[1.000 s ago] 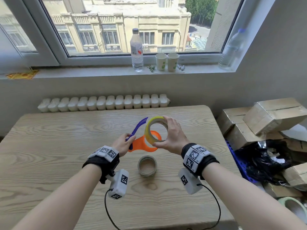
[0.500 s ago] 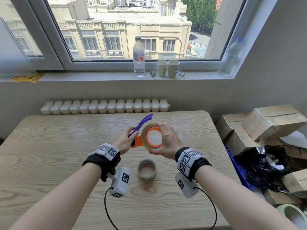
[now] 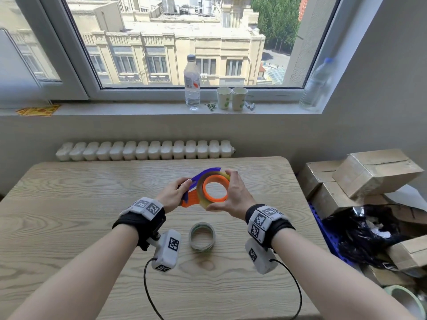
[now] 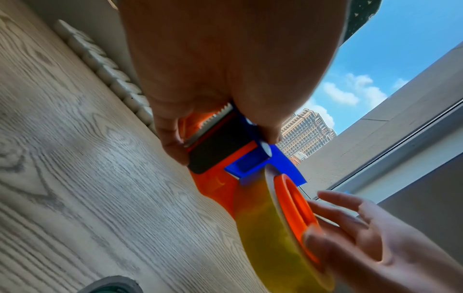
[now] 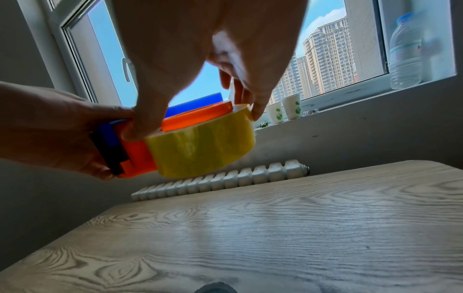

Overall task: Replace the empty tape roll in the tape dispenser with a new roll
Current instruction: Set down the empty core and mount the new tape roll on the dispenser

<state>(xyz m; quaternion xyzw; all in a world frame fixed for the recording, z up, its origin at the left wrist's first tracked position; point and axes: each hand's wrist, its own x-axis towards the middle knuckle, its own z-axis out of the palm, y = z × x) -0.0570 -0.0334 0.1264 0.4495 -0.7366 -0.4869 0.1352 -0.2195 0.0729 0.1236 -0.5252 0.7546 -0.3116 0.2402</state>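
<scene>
No readable text, labels or numbers anywhere

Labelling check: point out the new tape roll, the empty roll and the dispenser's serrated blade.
new tape roll (image 5: 200, 146): right wrist view, yellow outer wrap.
empty roll (image 3: 202, 236): head view, its rim, on the table.
serrated blade (image 4: 213, 123): left wrist view, toothed metal edge.

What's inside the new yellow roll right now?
The dispenser's orange hub fills the yellow tape roll, its rim standing proud of the roll's edge. The right hand covers part of the roll, so full seating can't be confirmed.

Bottle, cups — windowsill
</scene>
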